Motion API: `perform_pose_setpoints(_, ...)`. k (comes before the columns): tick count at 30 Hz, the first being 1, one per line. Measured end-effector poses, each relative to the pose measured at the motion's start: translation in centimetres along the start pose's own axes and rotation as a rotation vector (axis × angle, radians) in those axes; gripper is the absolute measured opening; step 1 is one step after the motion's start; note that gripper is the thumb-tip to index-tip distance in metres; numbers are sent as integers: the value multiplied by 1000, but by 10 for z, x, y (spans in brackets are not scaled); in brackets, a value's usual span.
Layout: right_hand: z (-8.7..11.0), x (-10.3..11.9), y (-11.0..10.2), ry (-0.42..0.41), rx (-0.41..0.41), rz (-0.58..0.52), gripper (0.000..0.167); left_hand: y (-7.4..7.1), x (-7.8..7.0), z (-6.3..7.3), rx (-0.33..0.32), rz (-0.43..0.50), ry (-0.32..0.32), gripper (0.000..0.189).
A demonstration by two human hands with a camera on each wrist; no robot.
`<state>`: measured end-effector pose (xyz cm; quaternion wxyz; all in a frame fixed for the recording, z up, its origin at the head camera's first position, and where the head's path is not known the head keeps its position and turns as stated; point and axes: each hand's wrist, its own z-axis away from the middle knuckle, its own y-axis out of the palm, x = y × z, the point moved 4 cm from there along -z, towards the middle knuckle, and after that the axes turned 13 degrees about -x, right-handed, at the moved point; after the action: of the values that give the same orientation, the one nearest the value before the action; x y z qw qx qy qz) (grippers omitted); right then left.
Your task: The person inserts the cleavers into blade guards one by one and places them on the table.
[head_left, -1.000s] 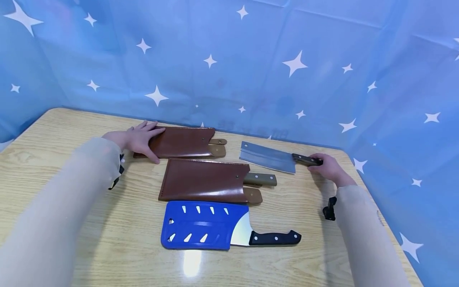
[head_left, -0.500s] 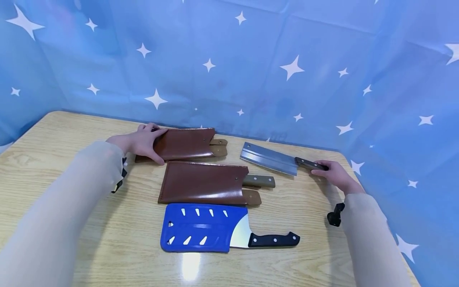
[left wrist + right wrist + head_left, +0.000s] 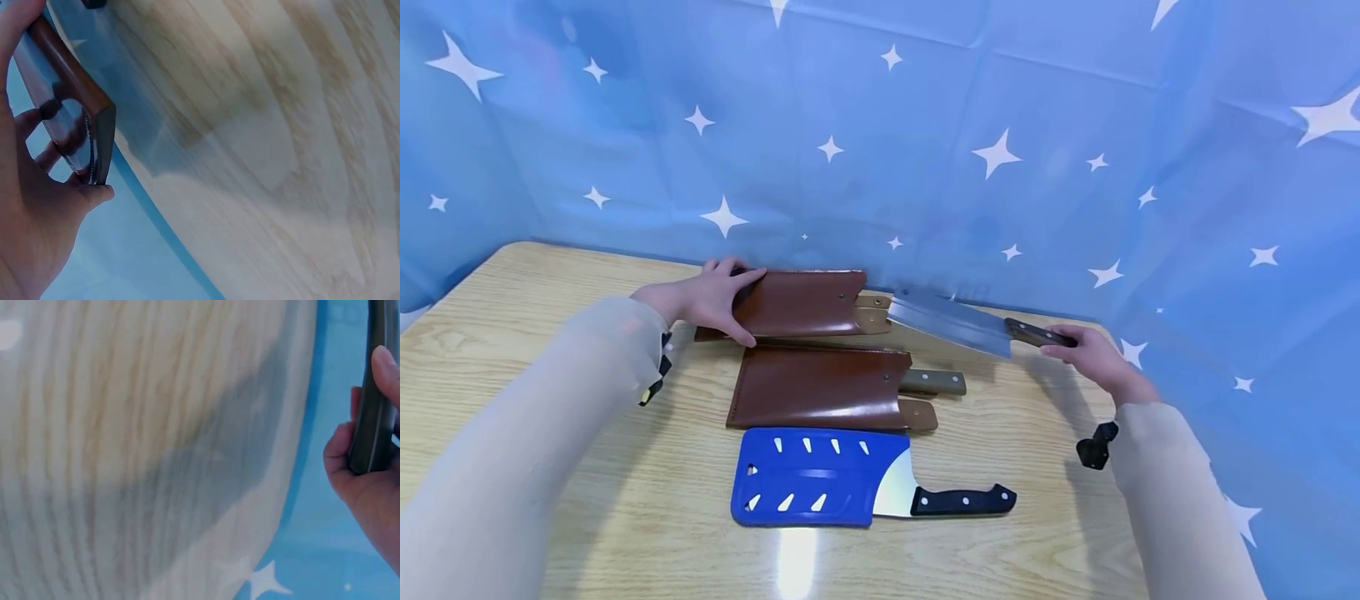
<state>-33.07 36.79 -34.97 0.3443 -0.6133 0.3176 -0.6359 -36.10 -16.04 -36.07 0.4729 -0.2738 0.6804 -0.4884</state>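
Note:
My left hand (image 3: 707, 300) grips the closed end of the rear brown leather knife sheath (image 3: 808, 304), thumb on the near edge and fingers over the far one. In the left wrist view the sheath's end (image 3: 78, 119) sits between thumb and fingers, tilted. With my right hand (image 3: 1093, 358) I hold a cleaver (image 3: 951, 321) by its dark wooden handle (image 3: 1033, 332). Its blade points left, lifted off the table, its tip by the sheath's open mouth and straps. The right wrist view shows the handle (image 3: 375, 419) within my curled fingers; the blade is out of that view.
A second brown sheath (image 3: 820, 387) holding a knife with an olive-brown handle (image 3: 932, 382) lies in front. Nearer is a black-handled cleaver (image 3: 962, 501) in a blue plastic cover (image 3: 805, 479). A blue star-patterned cloth (image 3: 850, 183) hangs behind the wooden table (image 3: 662, 517).
The cleaver has risen off the table and moved left toward the rear sheath's mouth. My left hand has closed on that sheath's end, and the sheath has shifted slightly right.

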Motion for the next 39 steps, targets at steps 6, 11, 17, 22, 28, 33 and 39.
perform_pose_setpoints(6,-2,11,2,-34,-19,27,61,0,-9,-3,2,-9,13,114)
perform_pose_setpoints(11,0,15,4,-43,-22,36,55,2,-16,-4,4,2,44,115)
perform_pose_setpoints(17,1,18,5,-20,-6,26,64,3,-18,-3,1,5,41,114)
perform_pose_setpoints(22,0,24,7,-11,13,-8,68,2,-19,-4,-7,-3,40,114)
perform_pose_setpoints(28,-3,33,10,-21,19,-20,69,2,-23,-6,-7,-1,62,113)
perform_pose_setpoints(33,-7,40,14,-35,24,-15,67,2,-29,-6,-10,8,78,113)
perform_pose_setpoints(39,-12,53,19,-47,38,-19,62,6,-36,-8,-10,14,107,112)
